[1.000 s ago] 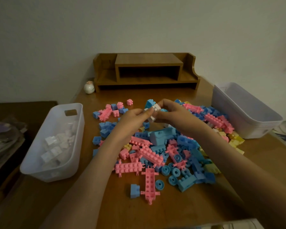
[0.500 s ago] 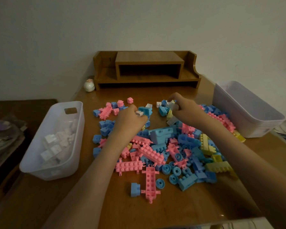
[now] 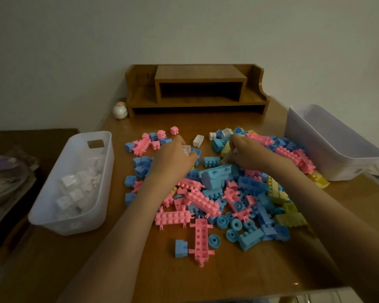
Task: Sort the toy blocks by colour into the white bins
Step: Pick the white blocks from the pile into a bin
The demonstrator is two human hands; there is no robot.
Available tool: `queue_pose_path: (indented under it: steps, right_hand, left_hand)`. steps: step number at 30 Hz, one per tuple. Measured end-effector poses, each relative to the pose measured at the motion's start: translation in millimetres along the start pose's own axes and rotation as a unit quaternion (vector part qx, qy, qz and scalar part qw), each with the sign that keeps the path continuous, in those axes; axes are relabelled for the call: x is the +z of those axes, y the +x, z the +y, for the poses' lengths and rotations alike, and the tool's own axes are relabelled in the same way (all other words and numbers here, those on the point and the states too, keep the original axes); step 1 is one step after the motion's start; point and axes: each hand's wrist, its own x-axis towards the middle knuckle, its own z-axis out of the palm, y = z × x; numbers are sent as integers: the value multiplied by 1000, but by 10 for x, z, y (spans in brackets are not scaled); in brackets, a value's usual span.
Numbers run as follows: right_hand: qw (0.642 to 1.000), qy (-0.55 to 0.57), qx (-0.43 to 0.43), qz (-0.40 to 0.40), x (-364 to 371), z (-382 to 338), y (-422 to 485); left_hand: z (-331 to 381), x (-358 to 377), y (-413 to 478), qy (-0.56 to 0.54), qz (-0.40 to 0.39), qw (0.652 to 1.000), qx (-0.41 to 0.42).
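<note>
Landmark: the pile of toy blocks (image 3: 223,189), pink, blue and yellow, lying in the middle of the wooden surface (image 3: 140,270).

Left hand (image 3: 173,156) rests at the far-left edge of the pile; its fingers are curled around a small white block (image 3: 186,149), which shows betw. thumb and fingertips; the hold looks like a pinch. Right hand (image 3: 249,154) is at the far edge of the pile, palm down; its fingers are bent into the blocks and something pale shows under them, but I cannot tell if they grip it or only touch.

Betw. the two hands, just beyond the pile, a loose white block (image 3: 198,140) lies on the surface; two more white pieces (image 3: 219,134) are near the right hand's fingertips.

Left of the pile, well apart: a white bin (image 3: 53,206) w. white and clear blocks inside. Right of the pile, touching some pink and yellow blocks at its base: a second white bin (image 3: 311,132); its inside is not fully visible.

Behind the pile, at the wall: a wooden shelf unit (image 3: 197,88); beside its left end, a small round ornament (image 3: 120,110).
</note>
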Motion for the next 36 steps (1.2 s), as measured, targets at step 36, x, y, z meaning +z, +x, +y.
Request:
queue_pose_path:
  steps: [36]
  right_hand:
    - [947,-182,-260,-48,566,-2534,-14]
  left_hand:
    - [-1087,-1194,-725,305,-61,945,-101]
